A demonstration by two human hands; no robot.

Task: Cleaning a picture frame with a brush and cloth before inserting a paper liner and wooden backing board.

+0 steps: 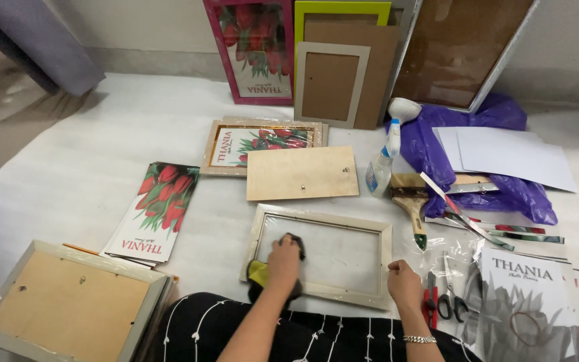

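I'm pressing a yellow cloth (259,271) onto the frame's glass (333,258) with my closed left hand (284,258); my right hand (403,283), fingers loosely curled and holding nothing, is steadying the frame (385,255).

I see everything through one camera on my head, tilted steeply down and forward over my lap. It faces the far wall, where frames lean upright at the top edge of the view. My black patterned clothing fills the near bottom edge, and my left hand (284,258) and right hand (403,283) sit close below the lens, just past it, on the pale frame (319,251) that lies near the centre. The view is wide: it takes in the white floor covering (102,134) from the far left to the purple bag (477,154) on the far right. No second view shares the scene.
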